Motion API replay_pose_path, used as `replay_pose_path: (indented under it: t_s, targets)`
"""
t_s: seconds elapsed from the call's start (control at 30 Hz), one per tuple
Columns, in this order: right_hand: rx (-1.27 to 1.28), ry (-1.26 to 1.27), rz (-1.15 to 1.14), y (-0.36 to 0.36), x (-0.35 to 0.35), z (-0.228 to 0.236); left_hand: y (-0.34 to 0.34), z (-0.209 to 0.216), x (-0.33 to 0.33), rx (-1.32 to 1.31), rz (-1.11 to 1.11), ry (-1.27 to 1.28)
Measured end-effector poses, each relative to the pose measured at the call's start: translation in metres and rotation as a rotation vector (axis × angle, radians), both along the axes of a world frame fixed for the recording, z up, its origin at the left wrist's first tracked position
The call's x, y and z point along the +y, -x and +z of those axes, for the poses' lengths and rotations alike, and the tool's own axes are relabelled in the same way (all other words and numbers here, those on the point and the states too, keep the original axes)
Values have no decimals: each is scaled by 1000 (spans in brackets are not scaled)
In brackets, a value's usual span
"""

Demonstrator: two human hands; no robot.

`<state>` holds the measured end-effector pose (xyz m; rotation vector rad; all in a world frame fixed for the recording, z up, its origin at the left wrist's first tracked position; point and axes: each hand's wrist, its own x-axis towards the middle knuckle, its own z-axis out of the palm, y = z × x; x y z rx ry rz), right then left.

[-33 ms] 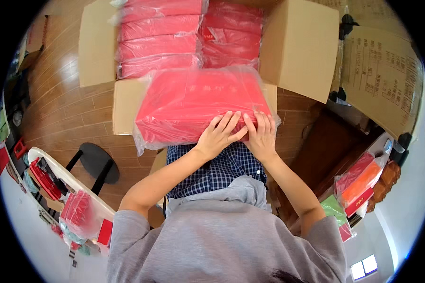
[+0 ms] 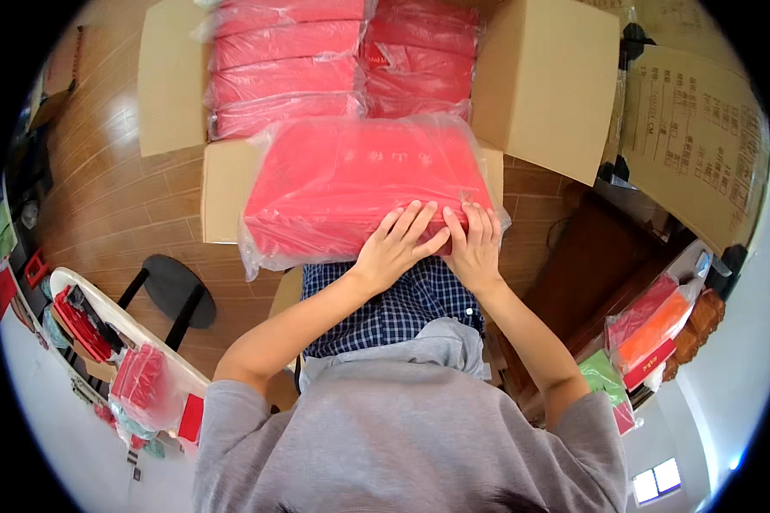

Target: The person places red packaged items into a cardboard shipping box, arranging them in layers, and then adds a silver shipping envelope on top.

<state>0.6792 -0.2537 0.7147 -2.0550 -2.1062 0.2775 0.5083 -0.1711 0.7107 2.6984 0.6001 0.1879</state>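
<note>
A red box in a clear plastic bag (image 2: 368, 175) lies over my lap, its far edge by the open carton (image 2: 228, 184). Fingers spread, my left hand (image 2: 399, 244) lies flat on the box's near side, right of its middle. Beside it, my right hand (image 2: 473, 242) rests on the same side at the near right corner, its fingers stretched out on the plastic. The thumbs of both hands come close to each other. Under the hands the plastic is wrinkled. Several more bagged red boxes (image 2: 287, 81) are stacked in two columns inside the carton.
At left, a white table (image 2: 68, 278) holds red packages, near a dark round stool (image 2: 180, 291). A large cardboard carton (image 2: 689, 145) stands at the far right, with a dark wooden cabinet (image 2: 603, 256) below it. Orange and red bagged packages (image 2: 654, 325) lie at right.
</note>
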Motion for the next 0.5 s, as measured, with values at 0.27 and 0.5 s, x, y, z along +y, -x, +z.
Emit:
replay_pose_path:
  t_s: [0.27,0.5]
  targets:
    - [-50,-32,-94,-22,2,-2,83,46,114,-129,824,500]
    - [-20,241,7,-72,44,14,75,-30,157,-214,1086,1373]
